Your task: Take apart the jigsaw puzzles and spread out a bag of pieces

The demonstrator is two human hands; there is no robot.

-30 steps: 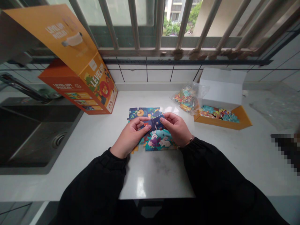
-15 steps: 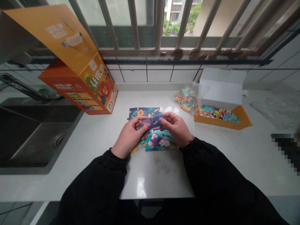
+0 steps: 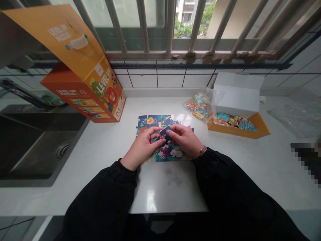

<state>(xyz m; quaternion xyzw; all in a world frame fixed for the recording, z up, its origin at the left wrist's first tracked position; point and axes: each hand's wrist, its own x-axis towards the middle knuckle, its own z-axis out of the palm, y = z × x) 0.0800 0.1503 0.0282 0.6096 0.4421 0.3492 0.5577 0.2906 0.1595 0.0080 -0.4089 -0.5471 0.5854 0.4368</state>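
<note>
Both hands meet over a partly joined jigsaw puzzle (image 3: 160, 119) on the white counter. Between them is a dark blue puzzle piece (image 3: 164, 132) with a small red and orange figure. My left hand (image 3: 145, 142) pinches its lower left side, thumb on top. My right hand (image 3: 184, 139) grips its upper right edge between thumb and fingers. The piece is tilted and held just above the puzzle. White rabbits show on the joined part below, and the hands cover the puzzle's middle.
A tall orange puzzle box (image 3: 100, 90) stands open at the left, beside a dark sink (image 3: 50, 160). To the right are a clear bag of pieces (image 3: 199, 105) and an open yellow box (image 3: 233, 132) holding loose pieces. Crumpled clear plastic (image 3: 293, 112) lies at far right.
The hands have drawn closer together and slightly lower. Two blue pieces seemed to lie side by side between them; now one is plainly visible, turned more upright.
</note>
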